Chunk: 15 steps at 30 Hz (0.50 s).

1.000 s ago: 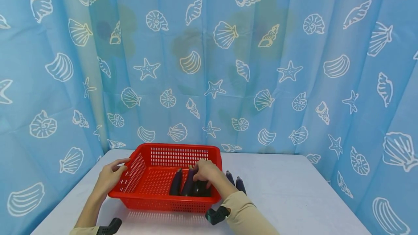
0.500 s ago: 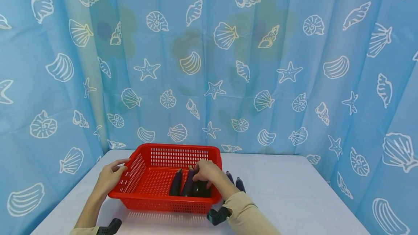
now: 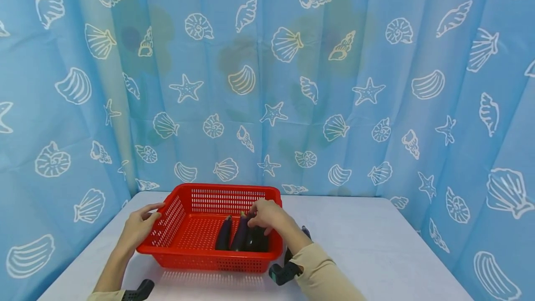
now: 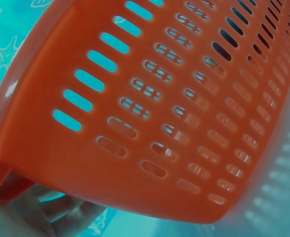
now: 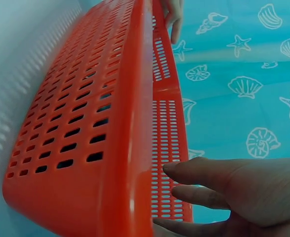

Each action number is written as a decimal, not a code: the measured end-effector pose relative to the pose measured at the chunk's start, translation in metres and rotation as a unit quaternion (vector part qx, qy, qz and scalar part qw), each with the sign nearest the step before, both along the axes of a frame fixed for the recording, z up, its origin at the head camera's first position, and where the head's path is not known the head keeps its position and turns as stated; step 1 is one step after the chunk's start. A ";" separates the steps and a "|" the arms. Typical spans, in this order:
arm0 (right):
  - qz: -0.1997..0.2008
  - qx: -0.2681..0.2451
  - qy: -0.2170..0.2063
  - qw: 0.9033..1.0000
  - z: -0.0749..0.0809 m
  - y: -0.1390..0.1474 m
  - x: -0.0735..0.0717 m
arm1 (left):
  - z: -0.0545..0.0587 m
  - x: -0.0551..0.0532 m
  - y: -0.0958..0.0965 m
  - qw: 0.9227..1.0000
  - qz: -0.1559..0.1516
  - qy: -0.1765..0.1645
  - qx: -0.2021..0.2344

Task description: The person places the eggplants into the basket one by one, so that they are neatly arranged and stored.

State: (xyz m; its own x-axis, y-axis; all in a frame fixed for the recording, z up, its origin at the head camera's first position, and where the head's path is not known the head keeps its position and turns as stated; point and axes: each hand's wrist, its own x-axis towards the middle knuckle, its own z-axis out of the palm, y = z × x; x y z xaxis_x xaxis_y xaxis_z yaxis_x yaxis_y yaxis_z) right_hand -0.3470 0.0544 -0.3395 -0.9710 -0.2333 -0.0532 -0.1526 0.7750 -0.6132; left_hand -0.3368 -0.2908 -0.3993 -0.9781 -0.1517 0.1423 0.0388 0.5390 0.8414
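Note:
A red plastic basket [image 3: 184, 254] with slotted walls stands on the table. My left hand [image 3: 137, 229] holds its left rim; in the left wrist view the fingers [image 4: 70, 212] show past the basket's edge. Inside, toward the right, lie dark purple eggplants: one eggplant [image 3: 224, 234], a second eggplant [image 3: 240, 235] and a darker mass of eggplant [image 3: 256, 240] partly under my right hand [image 3: 267, 215]. That hand hovers inside the right wall, its fingers loosely extended and apart, with nothing seen between them in the right wrist view.
Right of the basket, another eggplant [image 3: 306, 232] lies on the white table [image 3: 368, 245], partly hidden by my right forearm. A blue curtain [image 3: 267, 82] with white shell prints hangs behind and at both sides.
My right hand has risen slightly off the eggplants, and its forearm has shifted right, covering more of the eggplants outside the basket. The left hand stays at the rim.

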 end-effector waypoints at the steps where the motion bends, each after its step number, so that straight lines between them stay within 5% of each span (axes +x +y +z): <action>1: 0.001 -0.002 0.000 1.000 0.000 0.001 0.000 | 0.000 0.000 0.000 1.000 0.001 -0.001 0.000; 15: 0.018 -0.042 0.002 0.999 0.008 0.019 -0.004 | 0.000 -0.002 0.000 1.000 0.005 -0.003 -0.002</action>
